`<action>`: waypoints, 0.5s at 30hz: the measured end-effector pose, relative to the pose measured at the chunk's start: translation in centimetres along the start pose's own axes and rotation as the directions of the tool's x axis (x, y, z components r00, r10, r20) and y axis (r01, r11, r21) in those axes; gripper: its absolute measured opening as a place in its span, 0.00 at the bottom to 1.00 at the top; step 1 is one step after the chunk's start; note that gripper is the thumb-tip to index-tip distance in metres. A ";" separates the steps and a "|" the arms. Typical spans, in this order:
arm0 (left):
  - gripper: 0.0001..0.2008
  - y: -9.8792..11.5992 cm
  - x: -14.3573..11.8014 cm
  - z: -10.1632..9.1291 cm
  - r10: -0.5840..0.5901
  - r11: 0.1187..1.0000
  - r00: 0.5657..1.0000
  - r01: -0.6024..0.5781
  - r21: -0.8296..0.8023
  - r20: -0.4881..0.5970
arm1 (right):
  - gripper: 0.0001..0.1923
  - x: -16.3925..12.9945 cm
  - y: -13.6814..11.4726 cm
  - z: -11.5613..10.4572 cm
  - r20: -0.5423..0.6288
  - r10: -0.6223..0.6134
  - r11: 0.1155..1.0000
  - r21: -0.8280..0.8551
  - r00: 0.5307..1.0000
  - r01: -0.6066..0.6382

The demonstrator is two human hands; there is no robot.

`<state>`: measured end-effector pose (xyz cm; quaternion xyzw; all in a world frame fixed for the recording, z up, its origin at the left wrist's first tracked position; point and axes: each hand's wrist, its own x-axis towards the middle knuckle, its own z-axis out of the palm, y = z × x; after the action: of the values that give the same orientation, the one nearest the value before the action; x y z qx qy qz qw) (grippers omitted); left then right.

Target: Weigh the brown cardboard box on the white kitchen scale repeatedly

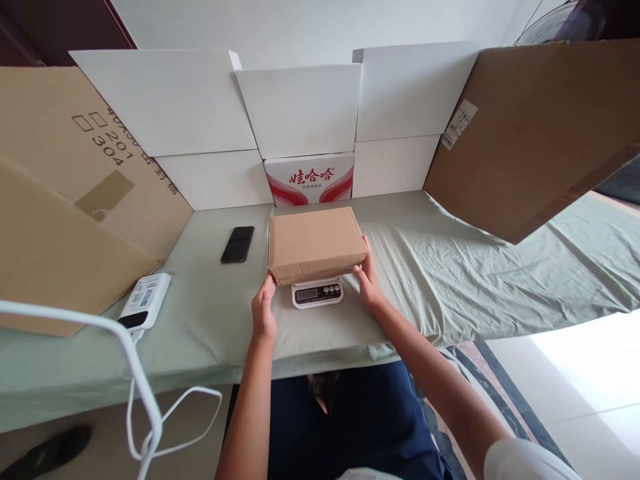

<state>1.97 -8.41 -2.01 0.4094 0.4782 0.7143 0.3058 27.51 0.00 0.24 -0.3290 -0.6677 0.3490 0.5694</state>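
Closed plain brown cardboard box sits flat on small white digital kitchen scale, mid-table. Left hand touches the box's near-left corner, fingers curled loosely against the edge; right hand lies flat along the right side, fingers extended. Neither hand wraps fully around it. Table is covered in pale green wrinkled cloth. Black smartphone at 10 o'clock from box; white power bank at 8 o'clock, well apart. White carton with red print at 12 o'clock.
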 end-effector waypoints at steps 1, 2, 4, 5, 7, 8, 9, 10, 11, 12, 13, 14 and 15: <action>0.43 0.1 -0.1 0.1 -0.014 1.000 1.000 0.014 0.004 -0.008 | 0.39 -0.1 -0.1 0.0 -0.004 -0.005 1.000 -0.008 1.000 0.005; 0.44 0.2 0.0 0.2 -0.028 1.000 1.000 0.028 0.008 -0.013 | 0.39 0.0 -0.1 0.1 -0.008 -0.010 1.000 -0.015 1.000 0.010; 0.44 0.4 0.2 0.4 -0.050 0.999 0.999 0.050 0.014 -0.014 | 0.40 0.2 0.0 0.3 -0.008 -0.015 1.000 -0.020 1.000 0.015; 0.44 0.4 0.4 0.5 -0.057 0.998 0.998 0.057 0.016 -0.011 | 0.40 0.3 0.0 0.4 -0.006 -0.011 1.000 -0.019 1.000 0.011; 0.44 0.3 0.5 0.5 -0.062 0.998 0.998 0.063 0.019 -0.006 | 0.40 0.5 0.1 0.5 -0.003 0.003 1.000 -0.018 1.000 -0.003; 0.44 0.2 0.6 0.5 -0.063 0.998 0.998 0.063 0.019 -0.008 | 0.40 0.5 0.1 0.5 -0.002 0.012 1.000 -0.018 1.000 -0.012; 0.44 0.1 0.6 0.4 -0.062 0.998 0.998 0.063 0.018 -0.012 | 0.40 0.5 0.2 0.5 -0.001 0.019 1.000 -0.020 1.000 -0.019; 0.43 0.0 0.5 0.3 -0.062 0.998 0.998 0.063 0.017 -0.016 | 0.40 0.4 0.2 0.5 0.000 0.024 0.999 -0.023 1.000 -0.024; 0.43 -0.1 0.5 0.3 -0.062 0.998 0.998 0.062 0.015 -0.021 | 0.40 0.4 0.3 0.5 0.001 0.025 0.999 -0.027 1.000 -0.025; 0.42 -0.1 0.5 0.2 -0.061 0.998 0.998 0.061 0.012 -0.024 | 0.40 0.4 0.4 0.5 0.001 0.023 0.999 -0.031 1.000 -0.023; 0.42 -0.1 0.4 0.2 -0.058 0.998 0.998 0.059 0.011 -0.023 | 0.39 0.4 0.4 0.5 0.000 0.019 0.999 -0.035 1.000 -0.019; 0.41 -0.1 0.4 0.2 -0.051 0.999 0.999 0.051 0.009 -0.018 | 0.39 0.4 0.5 0.4 -0.001 0.016 0.999 -0.037 1.000 -0.016; 0.40 0.1 0.4 0.1 -0.035 0.999 0.999 0.035 0.004 -0.011 | 0.39 0.4 0.5 0.4 -0.002 0.015 0.999 -0.036 1.000 -0.015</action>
<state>1.92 -8.07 -1.80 0.3977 0.4887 0.7099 0.3147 27.13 0.55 -0.06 -0.3442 -0.6710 0.3410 0.5612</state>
